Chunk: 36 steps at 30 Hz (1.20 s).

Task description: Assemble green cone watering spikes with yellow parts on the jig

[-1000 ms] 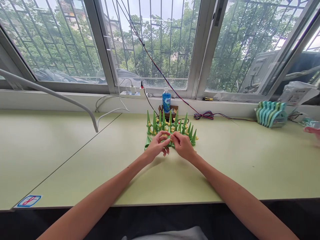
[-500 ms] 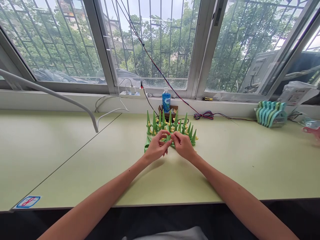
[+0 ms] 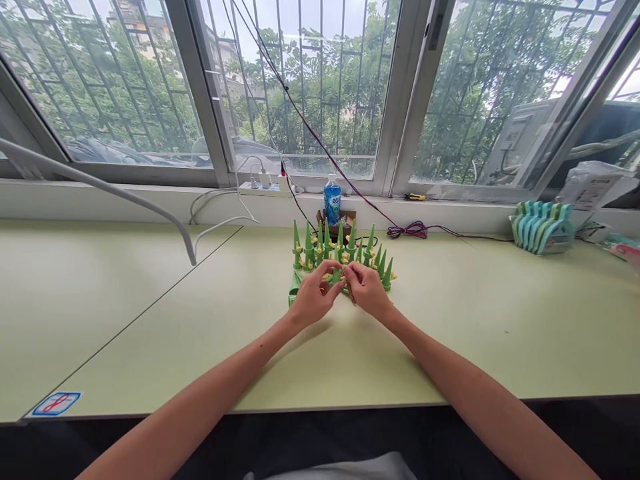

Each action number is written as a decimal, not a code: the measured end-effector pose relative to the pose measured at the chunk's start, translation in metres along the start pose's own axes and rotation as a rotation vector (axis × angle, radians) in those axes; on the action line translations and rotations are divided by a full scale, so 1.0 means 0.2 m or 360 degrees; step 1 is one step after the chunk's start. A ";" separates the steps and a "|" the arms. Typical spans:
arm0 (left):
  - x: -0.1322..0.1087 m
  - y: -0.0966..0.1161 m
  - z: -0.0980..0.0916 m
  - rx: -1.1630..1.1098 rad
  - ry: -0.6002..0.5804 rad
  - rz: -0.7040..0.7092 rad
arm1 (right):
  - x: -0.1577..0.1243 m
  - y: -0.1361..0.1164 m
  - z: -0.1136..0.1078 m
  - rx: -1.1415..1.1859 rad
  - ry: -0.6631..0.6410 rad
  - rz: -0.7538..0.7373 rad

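Observation:
My left hand [image 3: 315,293] is closed, with thumb and forefinger curved around a small green cone [image 3: 337,274]. Touching that cone from the right, my right hand [image 3: 369,290] is pinched, and its fingertips hide most of what they hold. Just behind both hands stand several upright green cones [image 3: 352,241] with small yellow pieces on them, in rows on the table. Next to my left wrist lies a green tube-like piece [image 3: 293,293], partly covered by the hand.
A blue bottle [image 3: 333,202] stands behind the cones by a small brown box [image 3: 350,219]. Bundled cable [image 3: 407,230] lies to its right. Turquoise and green plastic pieces [image 3: 543,228] are stacked far right, near a pink object [image 3: 627,253]. A white cable [image 3: 150,205] hangs at left.
My hands stay almost in place, with only small shifts of the fingers at the cone. At the far right edge, the pink object has shifted and shows less.

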<state>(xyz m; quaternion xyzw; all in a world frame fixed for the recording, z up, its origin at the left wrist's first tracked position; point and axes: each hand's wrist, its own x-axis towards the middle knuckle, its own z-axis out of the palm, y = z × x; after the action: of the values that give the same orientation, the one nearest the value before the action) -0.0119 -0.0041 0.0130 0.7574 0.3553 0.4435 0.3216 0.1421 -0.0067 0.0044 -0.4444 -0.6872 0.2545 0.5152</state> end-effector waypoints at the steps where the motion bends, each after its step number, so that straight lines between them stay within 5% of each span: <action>1: 0.00 0.00 0.00 -0.0002 0.0012 0.0004 | 0.00 0.00 0.00 0.0022 -0.0007 0.0014; 21: -0.01 0.03 0.01 0.0141 0.0072 0.0127 | 0.01 0.01 0.01 0.0347 -0.0077 0.0200; 36: -0.02 0.03 0.01 0.0159 0.0078 0.0101 | 0.01 0.01 0.00 0.0250 -0.0079 0.0137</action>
<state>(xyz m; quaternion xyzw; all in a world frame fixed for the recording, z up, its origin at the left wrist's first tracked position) -0.0095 -0.0106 0.0163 0.7724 0.3605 0.4535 0.2603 0.1422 -0.0035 0.0026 -0.4253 -0.6580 0.3406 0.5198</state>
